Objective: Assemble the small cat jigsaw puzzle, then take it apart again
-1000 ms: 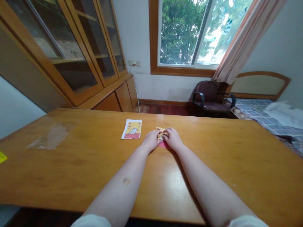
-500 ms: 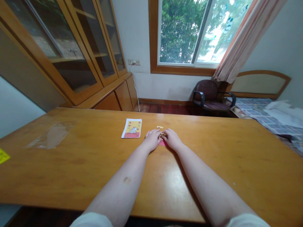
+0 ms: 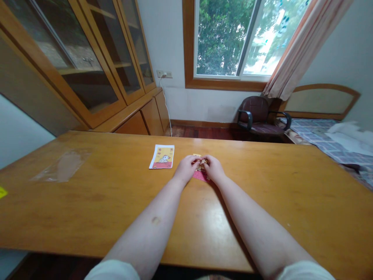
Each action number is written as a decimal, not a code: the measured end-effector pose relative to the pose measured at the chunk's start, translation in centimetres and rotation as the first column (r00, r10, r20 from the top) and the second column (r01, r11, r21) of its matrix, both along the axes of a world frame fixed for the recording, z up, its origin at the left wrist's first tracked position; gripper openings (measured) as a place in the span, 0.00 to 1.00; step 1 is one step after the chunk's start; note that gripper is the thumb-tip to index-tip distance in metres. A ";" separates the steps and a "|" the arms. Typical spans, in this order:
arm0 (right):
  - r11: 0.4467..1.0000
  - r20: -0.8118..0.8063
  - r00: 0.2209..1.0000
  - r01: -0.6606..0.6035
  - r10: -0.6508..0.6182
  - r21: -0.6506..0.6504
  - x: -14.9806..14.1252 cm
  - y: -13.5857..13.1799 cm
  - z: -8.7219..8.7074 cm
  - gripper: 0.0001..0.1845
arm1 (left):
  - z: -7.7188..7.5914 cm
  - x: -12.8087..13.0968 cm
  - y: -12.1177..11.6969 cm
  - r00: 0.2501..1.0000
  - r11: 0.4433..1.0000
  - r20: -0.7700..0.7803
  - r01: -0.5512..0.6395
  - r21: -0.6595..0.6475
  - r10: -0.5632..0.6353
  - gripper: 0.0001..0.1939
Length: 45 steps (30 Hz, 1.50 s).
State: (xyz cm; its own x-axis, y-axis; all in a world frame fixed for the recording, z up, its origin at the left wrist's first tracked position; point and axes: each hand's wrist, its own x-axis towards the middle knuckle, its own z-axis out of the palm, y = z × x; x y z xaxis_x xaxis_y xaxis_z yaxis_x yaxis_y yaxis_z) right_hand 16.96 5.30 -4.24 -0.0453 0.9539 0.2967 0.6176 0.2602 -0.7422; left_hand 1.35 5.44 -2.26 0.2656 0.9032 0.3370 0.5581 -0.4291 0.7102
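Observation:
My left hand [image 3: 185,169] and my right hand [image 3: 215,169] meet over a small pile of jigsaw puzzle pieces [image 3: 201,167], brown and yellow, near the table's far side. The fingers of both hands are curled in around the pieces, which they partly hide. Beneath the palms a pink part of the puzzle [image 3: 200,176] lies flat on the table. A yellow piece [image 3: 197,155] with a notched edge shows just beyond the fingertips. Left of my hands lies a picture card [image 3: 162,157] with a white animal on yellow and pink.
The wooden table [image 3: 116,206] carries a clear plastic bag [image 3: 65,166] at the left and a yellow item [image 3: 2,192] at its left edge. Behind stand a glass-door cabinet [image 3: 116,91], an office chair [image 3: 256,116] and a bed [image 3: 314,132].
My fingers first press low over the puzzle pieces, then pinch and lift slightly among them. More of the pink part shows now. The card and bag stay where they were.

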 end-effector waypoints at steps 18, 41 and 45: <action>0.993 0.426 0.898 -0.080 0.109 -0.086 -0.3 -0.5 0.2 0.29 | -0.9 -0.1 -0.5 0.868 0.991 -0.497 -0.058 -0.124 -0.011 0.34; 0.962 0.327 0.904 -0.261 0.275 -0.087 2.5 -0.1 1.1 0.31 | -0.6 -0.3 -0.3 0.874 0.992 -0.483 -0.013 -0.127 -0.051 0.31; 0.956 0.256 0.921 -0.282 0.294 -0.082 2.4 0.1 0.7 0.29 | -0.7 -0.4 -0.2 0.882 0.993 -0.471 -0.023 -0.118 -0.035 0.31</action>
State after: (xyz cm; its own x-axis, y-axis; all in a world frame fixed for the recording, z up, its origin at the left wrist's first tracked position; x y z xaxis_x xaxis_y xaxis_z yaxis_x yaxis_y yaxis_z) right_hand 19.38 5.44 -3.49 -0.3909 0.8992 0.1964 0.6948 0.4282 -0.5778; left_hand 0.95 5.21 -2.93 0.3722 0.9260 0.0635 0.8367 -0.3644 0.4088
